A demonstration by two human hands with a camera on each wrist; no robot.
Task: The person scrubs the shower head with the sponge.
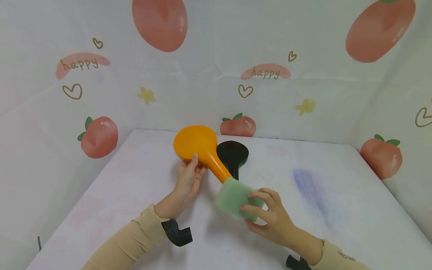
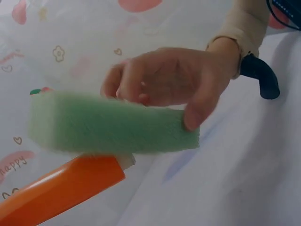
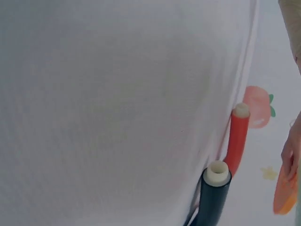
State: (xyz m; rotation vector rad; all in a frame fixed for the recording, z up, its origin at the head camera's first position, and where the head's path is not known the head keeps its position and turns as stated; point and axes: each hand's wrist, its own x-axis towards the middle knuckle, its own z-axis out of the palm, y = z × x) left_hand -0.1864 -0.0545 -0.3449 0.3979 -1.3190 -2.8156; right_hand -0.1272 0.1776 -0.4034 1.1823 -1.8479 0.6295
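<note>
My left hand (image 1: 189,179) holds an orange shower head (image 1: 195,141) just under its round head, with the thumb on its surface. Its handle slants down to the right, and a pale connector tip shows at the end in the left wrist view. My right hand (image 1: 270,213) pinches a light green sponge (image 1: 233,198) between thumb and fingers. The sponge (image 2: 108,125) overlaps the handle's end; whether they touch I cannot tell. Behind them stands a black shower head (image 1: 232,153), its hollow pale end (image 3: 217,172) seen in the right wrist view.
Beside the black handle, a red handle (image 3: 238,134) with a pale tip shows in the right wrist view. The white table (image 1: 111,210) carries a bluish smear (image 1: 310,191) on the right. A fruit-printed cloth (image 1: 202,82) hangs behind and at the sides.
</note>
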